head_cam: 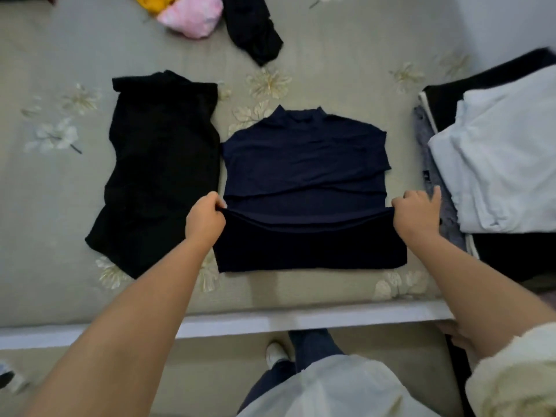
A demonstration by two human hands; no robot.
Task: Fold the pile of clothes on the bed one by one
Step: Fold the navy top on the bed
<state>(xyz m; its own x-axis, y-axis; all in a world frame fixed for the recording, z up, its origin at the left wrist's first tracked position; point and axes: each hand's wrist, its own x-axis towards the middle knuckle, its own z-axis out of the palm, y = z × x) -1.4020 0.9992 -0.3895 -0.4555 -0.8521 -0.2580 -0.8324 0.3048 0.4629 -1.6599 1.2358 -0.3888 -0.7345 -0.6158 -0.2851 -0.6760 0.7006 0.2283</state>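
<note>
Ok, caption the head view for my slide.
Both hands, left and right, fold the navy top's hem upward on the bed.

Your head view is evenly lit by soft, diffuse light; no glare appears. Shadows are faint. Expect wide-angle bending at the frame edges: the bed [301,322] edge bows. Blur smears the folded pile [493,152] at the bed's right edge. Dark fabrics lose fold detail.
</note>
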